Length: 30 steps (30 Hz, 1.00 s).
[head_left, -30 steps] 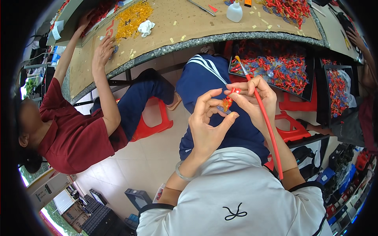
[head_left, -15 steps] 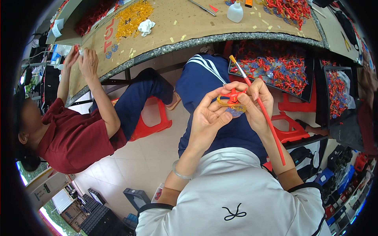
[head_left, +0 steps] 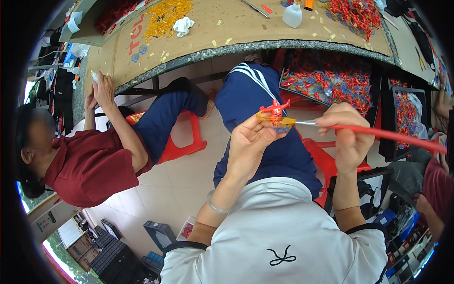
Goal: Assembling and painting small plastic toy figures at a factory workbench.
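A small red toy figure [head_left: 276,109], with a yellow ring and a translucent bluish base [head_left: 282,127] under it, is pinched upright in the fingers of my left hand [head_left: 249,144] above my lap. My right hand [head_left: 347,132] is closed round a paintbrush [head_left: 392,134] with a red handle and a silver ferrule. The brush lies almost level, handle pointing right, and its yellowish tip is at the ring and base of the figure. Whether the bristles press on the ring or on the base I cannot tell.
Ahead is a cardboard-covered workbench [head_left: 198,35] with yellow pieces [head_left: 165,19], crumpled tissue [head_left: 183,26], a white bottle [head_left: 292,16] and a heap of red figures [head_left: 354,16]. Below its edge stands a black tray [head_left: 326,87] full of figures. A co-worker in maroon [head_left: 97,170] sits at left.
My right hand has moved right and swung the brush from steep to nearly level, bringing its tip to the figure. The figure now stands upright in my left hand alone.
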Each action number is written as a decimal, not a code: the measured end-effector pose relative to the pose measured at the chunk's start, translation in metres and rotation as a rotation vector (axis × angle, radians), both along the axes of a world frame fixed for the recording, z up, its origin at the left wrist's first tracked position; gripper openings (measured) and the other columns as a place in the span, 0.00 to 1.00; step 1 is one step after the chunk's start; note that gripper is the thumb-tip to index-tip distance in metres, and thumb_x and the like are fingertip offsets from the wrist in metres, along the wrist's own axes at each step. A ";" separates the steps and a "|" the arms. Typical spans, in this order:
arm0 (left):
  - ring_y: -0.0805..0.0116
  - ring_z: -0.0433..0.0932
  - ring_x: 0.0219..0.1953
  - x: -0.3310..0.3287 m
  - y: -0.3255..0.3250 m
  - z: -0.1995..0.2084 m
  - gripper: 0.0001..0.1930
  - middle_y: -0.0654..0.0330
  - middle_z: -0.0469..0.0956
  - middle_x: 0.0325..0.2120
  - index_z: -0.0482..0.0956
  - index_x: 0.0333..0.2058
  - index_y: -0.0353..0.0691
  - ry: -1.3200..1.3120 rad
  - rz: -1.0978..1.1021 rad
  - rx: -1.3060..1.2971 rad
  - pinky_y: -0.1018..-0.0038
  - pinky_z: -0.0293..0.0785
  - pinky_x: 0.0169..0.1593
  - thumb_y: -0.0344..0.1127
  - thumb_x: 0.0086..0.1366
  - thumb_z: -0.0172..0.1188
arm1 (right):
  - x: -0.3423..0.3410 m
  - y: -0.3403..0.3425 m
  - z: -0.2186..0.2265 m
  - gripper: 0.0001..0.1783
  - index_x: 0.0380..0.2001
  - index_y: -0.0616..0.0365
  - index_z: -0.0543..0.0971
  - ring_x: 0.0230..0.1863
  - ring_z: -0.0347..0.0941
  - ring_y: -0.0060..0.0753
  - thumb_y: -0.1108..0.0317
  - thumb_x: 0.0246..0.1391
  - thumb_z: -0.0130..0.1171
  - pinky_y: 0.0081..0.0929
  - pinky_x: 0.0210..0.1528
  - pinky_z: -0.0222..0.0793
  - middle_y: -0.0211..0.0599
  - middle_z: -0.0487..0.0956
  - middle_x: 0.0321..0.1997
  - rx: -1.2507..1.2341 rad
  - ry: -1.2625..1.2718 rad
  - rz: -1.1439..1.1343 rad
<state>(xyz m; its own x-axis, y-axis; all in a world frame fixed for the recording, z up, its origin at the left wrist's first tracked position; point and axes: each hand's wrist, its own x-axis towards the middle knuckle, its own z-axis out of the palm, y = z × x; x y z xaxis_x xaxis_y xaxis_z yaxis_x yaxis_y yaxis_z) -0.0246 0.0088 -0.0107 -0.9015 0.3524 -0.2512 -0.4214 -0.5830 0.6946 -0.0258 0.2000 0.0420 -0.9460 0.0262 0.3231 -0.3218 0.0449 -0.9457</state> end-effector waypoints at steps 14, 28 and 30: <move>0.68 0.75 0.48 0.003 0.003 0.007 0.27 0.52 0.74 0.46 0.67 0.53 0.26 0.128 0.144 -0.140 0.73 0.75 0.51 0.24 0.54 0.66 | 0.002 -0.022 -0.003 0.14 0.27 0.62 0.81 0.19 0.70 0.27 0.60 0.51 0.62 0.22 0.24 0.63 0.35 0.79 0.23 0.251 0.136 0.004; 0.64 0.75 0.48 0.006 0.007 0.006 0.28 0.51 0.74 0.46 0.66 0.54 0.25 0.192 0.130 -0.239 0.71 0.75 0.52 0.19 0.53 0.64 | -0.006 -0.009 -0.004 0.05 0.24 0.62 0.80 0.23 0.68 0.27 0.73 0.50 0.59 0.24 0.27 0.60 0.34 0.79 0.23 -0.027 0.046 0.040; 0.64 0.75 0.49 0.006 0.007 0.006 0.28 0.51 0.73 0.46 0.66 0.54 0.26 0.194 0.124 -0.245 0.71 0.74 0.53 0.21 0.54 0.65 | -0.007 -0.005 -0.009 0.05 0.24 0.62 0.80 0.23 0.69 0.27 0.72 0.51 0.59 0.24 0.28 0.61 0.35 0.79 0.23 0.200 0.114 0.000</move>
